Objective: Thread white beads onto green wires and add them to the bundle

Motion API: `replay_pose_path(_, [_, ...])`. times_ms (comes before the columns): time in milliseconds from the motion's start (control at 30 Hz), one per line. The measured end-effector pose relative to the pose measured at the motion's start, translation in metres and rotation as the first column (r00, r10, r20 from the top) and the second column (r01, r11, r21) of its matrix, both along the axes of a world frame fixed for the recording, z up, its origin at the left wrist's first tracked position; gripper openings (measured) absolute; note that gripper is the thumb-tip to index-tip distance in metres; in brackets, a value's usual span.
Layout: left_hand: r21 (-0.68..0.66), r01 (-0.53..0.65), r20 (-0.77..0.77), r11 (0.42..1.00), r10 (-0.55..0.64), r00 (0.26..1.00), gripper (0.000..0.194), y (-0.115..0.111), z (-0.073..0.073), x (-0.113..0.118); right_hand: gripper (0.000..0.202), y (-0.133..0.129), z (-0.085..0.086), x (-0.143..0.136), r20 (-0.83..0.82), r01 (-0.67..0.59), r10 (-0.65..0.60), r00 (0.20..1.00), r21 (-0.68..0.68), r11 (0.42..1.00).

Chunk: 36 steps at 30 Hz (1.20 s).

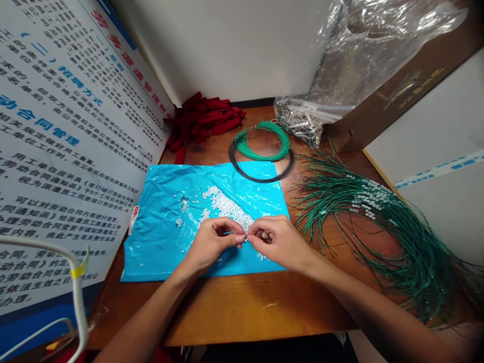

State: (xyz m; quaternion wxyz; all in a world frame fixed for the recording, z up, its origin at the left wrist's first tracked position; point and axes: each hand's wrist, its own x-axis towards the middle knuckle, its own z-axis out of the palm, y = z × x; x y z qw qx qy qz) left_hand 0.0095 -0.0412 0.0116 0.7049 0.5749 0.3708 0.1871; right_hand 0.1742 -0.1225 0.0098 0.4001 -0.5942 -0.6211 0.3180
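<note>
The left hand [212, 243] and right hand [282, 243] meet over a blue sheet [157, 227] on the tabletop [234, 312]; the fingers of both are pinched closed at the tips, though whatever sits between them seems too small to make out; small white pieces [227, 205] lie heaped on the sheet just beyond the hands; green wires [412, 257] sprawl to the right; a green coil [283, 143] and a black coil [260, 180] overlap on the far side.

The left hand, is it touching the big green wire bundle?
Apart. The head view shows the left hand over the blue sheet, with the right hand between it and the green wire bundle.
</note>
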Motion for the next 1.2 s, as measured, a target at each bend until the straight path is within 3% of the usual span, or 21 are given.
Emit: replay_pose_path(1200, [0.052, -0.009, -0.020, 0.999, 0.010, 1.000, 0.010, -0.0026, 0.0004, 0.0013, 0.012, 0.0001, -0.0010, -0.0009, -0.008, -0.020, 0.020, 1.000, -0.025, 0.999])
